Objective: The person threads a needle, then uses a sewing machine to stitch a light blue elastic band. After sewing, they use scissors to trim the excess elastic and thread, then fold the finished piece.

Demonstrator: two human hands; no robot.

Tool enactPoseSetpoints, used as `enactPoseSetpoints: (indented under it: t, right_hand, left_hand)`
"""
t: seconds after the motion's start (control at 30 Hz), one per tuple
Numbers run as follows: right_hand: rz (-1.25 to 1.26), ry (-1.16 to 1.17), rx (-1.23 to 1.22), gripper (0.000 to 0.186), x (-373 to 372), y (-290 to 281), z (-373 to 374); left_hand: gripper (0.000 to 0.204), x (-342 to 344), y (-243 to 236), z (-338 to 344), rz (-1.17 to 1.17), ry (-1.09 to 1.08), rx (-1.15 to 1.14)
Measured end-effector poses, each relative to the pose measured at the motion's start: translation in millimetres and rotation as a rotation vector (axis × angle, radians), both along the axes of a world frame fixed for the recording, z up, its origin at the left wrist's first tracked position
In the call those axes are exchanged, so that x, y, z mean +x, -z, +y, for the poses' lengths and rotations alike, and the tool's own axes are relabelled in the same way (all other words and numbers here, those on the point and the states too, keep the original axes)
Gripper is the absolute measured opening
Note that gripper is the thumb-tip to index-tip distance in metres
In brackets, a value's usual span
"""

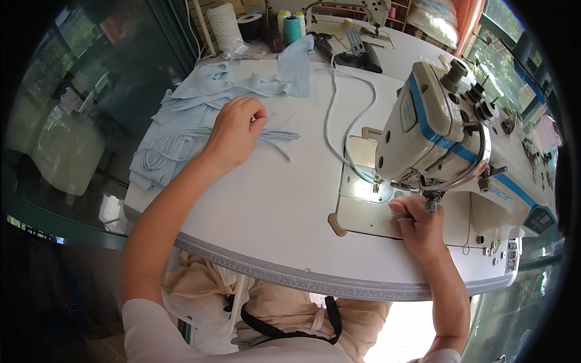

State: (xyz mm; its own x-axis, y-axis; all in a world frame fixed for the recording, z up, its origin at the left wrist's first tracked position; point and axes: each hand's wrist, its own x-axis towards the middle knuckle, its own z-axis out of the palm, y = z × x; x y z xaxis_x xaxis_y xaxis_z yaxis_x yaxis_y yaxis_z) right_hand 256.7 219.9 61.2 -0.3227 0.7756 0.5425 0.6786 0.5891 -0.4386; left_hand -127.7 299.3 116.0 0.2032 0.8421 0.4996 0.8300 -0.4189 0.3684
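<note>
White tabletop (272, 199), curved front edge faced with a grey ruler strip (302, 285); thread spools (292, 29) at the back, glazing on both flanks. Sewing machine (417, 121) at right, its lamp lighting the metal bed plate (363, 209). Pale blue cord (359, 173) loops across the tabletop, both legs converging at the presser foot (377, 181). Left hand (235, 133) poised over a cord bundle (190, 134) lying on folded blue fabric (212, 78), fingers bent and thumb tucked toward them; whether it has hold of a strand cannot be told. Right hand (422, 227) sits low beneath the machine head, fingers curled nearly closed; something thin shows by the fingertips, perhaps a thread or small tool, too blurred to say. Good practice here, in my judgement: lift one strand out by its loose end so the rest of the bundle stays untangled; leave slack in the loop so nothing drags at the foot; line the cord up square before any stitch; keep the right fingertips well out from under the needle. Likeliest trouble: a twisted cord, or neighbouring strands pulled along with it.
</note>
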Motion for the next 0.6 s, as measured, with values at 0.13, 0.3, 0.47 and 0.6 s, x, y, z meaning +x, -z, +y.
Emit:
enactPoseSetpoints:
  t: [0.13, 0.3, 0.47, 0.6]
  right_hand:
    - [-0.019, -0.021, -0.032, 0.021, -1.4, 2.8, 4.5]
    - [-0.176, 0.082, -0.116, 0.018, 5.4, -5.7, -0.4]
    - [-0.162, 0.067, -0.009, 0.010, 8.9, -10.5, -4.2]
    - [-0.075, -0.003, 0.029, 0.012, 6.3, -11.1, -3.7]
  left_hand:
    - [0.019, 88.1, 24.3, -55.4, 0.006, 0.443, 0.053]
    - [0.024, 131.5, 54.2, -61.4, -0.041, 0.613, 0.113]
    - [0.024, 131.5, 53.2, -58.5, -0.007, 0.599, 0.117]
    - [0.021, 131.1, 57.2, -53.5, -0.081, 0.539, 0.031]
